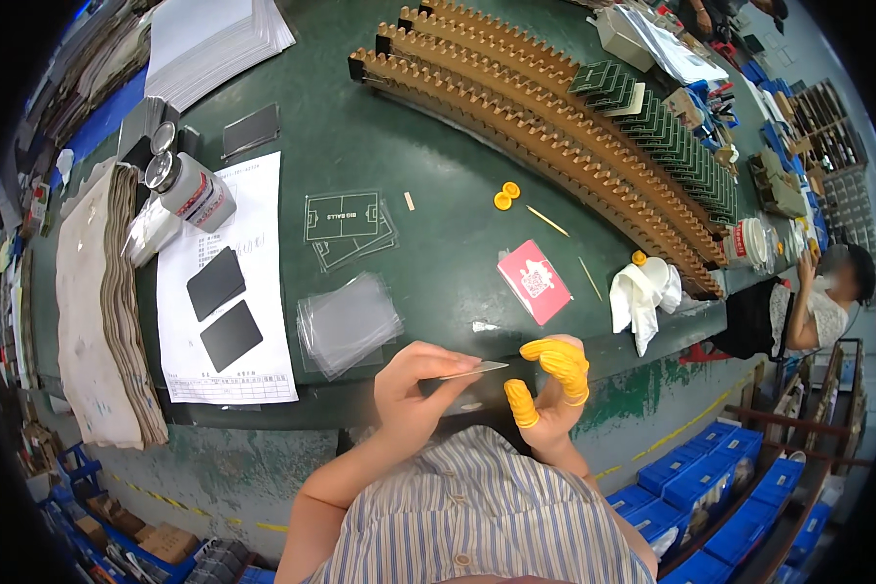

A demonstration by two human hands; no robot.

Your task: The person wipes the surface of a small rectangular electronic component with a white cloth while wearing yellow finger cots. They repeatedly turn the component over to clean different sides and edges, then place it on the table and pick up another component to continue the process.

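Near the table's front edge, my left hand (406,391) pinches a thin, flat card (484,369), seen almost edge-on. My right hand (558,394) wears yellow finger cots; its thumb and fingers curve apart beside the card's right end, with nothing visible between them. To the left lies a loose stack of clear sheets (348,326). Beyond it are several clear cards printed with a white sports-field pattern (342,216). A pink card (534,282) with a white print rests ahead of my right hand, near a wooden stick (548,221) and yellow finger cots (506,196).
Slotted wooden racks (516,107) cross the far right, partly filled with dark green cards (667,136). A white cloth (640,300) lies near the right edge. Left are black cards (231,336) on a paper sheet (266,384) and a metal-lidded bottle (197,193). Another person (808,307) sits right.
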